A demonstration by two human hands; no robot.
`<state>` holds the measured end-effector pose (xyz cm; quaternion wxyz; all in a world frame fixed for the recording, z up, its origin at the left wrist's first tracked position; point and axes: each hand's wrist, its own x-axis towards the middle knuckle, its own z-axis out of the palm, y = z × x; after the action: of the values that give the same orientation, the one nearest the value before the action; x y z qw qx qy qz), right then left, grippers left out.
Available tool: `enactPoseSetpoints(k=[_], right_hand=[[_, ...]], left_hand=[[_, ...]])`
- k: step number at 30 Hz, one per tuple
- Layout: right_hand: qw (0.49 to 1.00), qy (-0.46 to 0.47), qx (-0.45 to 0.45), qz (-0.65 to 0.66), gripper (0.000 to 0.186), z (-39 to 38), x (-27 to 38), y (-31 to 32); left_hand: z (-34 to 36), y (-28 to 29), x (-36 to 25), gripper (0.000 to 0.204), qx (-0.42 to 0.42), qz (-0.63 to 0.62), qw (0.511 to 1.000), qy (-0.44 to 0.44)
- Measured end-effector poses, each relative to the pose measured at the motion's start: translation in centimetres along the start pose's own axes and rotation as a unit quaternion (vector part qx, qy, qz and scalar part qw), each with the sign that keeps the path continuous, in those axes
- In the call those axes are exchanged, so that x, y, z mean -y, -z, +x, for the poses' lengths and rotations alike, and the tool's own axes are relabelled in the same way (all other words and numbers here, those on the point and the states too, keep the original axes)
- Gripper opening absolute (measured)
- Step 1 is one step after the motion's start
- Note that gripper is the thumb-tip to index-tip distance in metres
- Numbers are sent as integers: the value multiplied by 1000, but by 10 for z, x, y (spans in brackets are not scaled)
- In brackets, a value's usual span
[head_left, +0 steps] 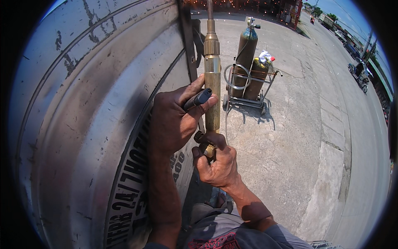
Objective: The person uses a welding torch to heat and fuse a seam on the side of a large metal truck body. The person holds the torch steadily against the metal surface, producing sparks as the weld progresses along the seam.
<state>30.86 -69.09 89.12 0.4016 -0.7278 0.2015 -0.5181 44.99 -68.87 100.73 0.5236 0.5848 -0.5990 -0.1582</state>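
A brass gas torch (212,99) stands upright in front of me, its slim tube rising past the top edge. My left hand (172,120) is closed around the handle, fingers partly hidden behind it. Between its thumb and palm sits a short dark cylinder (198,99) that looks like a lighter. Lower down, my right hand (220,166) is closed, thumb and forefinger pinching the brass valve fitting (210,151) at the torch's base. A dark ribbed knob (200,136) sticks out just above those fingers.
A dented silver metal panel (78,124) with black lettering fills the left side. Two gas cylinders (246,58) stand on a wheeled cart (253,104), with a coiled hose (237,87). Orange sparks fly at the top. A parked motorcycle (360,76) is by the road at right.
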Motion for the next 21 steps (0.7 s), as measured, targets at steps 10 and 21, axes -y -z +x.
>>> enactPoseSetpoints(k=[10, 21], right_hand=[[1000, -26, 4, 4, 49, -3, -5, -2], [1000, -18, -6, 0, 55, -9, -11, -5]], left_hand=[[0, -1, 2, 53, -7, -5, 1000, -7], [-2, -1, 3, 54, -5, -3, 1000, -6]])
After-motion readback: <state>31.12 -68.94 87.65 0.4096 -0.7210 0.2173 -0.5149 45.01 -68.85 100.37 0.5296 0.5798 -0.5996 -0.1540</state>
